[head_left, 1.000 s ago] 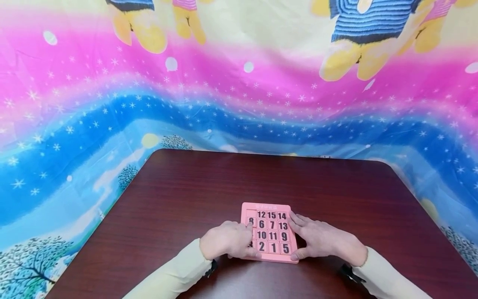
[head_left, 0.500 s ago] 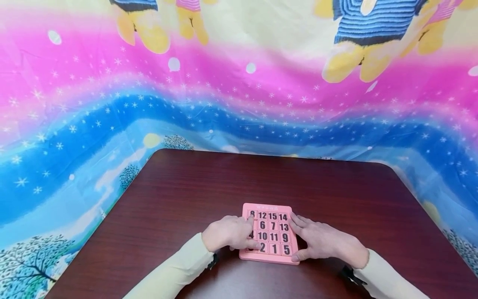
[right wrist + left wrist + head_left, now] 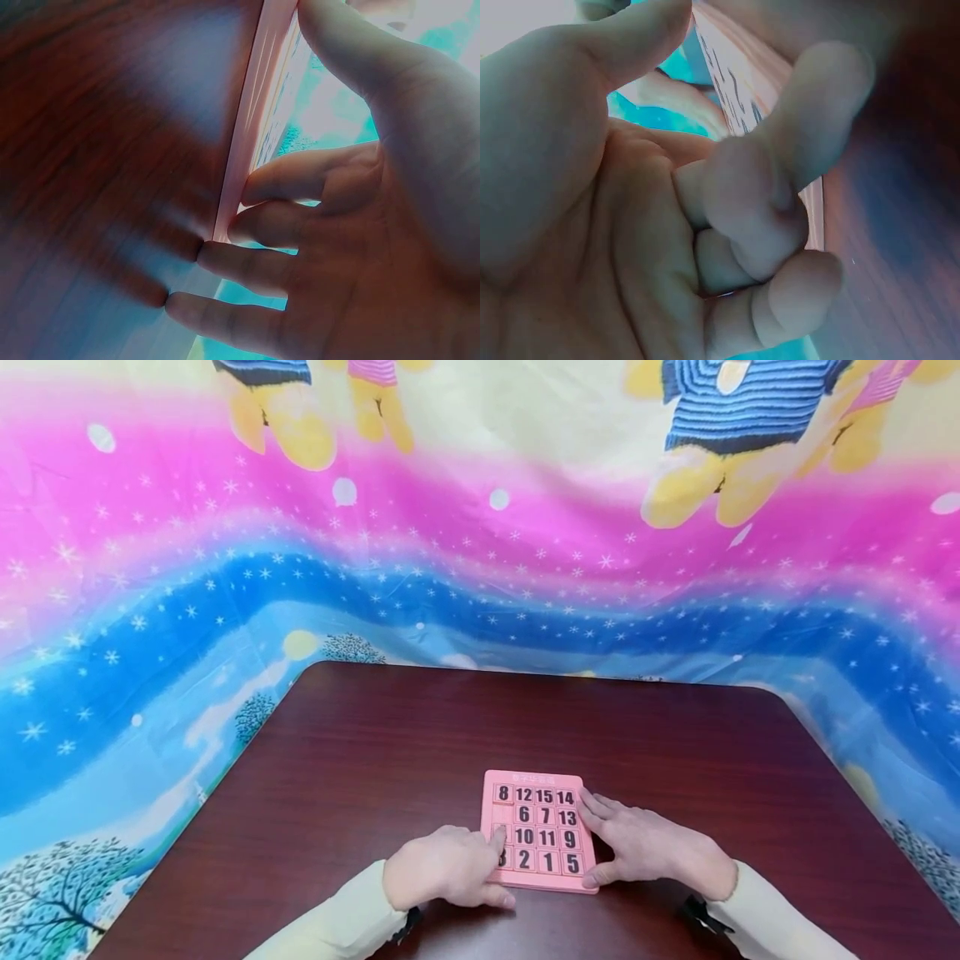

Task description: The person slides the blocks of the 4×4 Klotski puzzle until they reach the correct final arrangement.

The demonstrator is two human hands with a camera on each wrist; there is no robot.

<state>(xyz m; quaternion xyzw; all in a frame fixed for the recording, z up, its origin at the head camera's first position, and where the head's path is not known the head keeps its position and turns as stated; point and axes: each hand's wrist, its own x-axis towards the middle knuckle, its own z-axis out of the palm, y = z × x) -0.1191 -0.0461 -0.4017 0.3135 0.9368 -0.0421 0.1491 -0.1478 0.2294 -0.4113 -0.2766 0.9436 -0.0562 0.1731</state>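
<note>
Nearest: 2 plain cream fabric sleeves (image 3: 330,910). L hand (image 3: 450,864), approx 8 o'clock of 1 pink rounded-rect. number puzzle (image 3: 536,827): grip loose, holding nothing, index tip on puzzle's 9 o'clock side, other fingers part-curled. R hand (image 3: 645,843), 3 o'clock: grip spread wide, braced along edge, not wrapped round. Puzzle's flat btwn hands; 14 sq. tiles (image 3: 547,837) w/ black nos. visible. Under it, 1 glossy dark red-brown wood-grain counter (image 3: 420,727). Beyond, 12 o'clock: 1 wrinkled multicolour cloth backdrop (image 3: 465,543), snowflake print.
</note>
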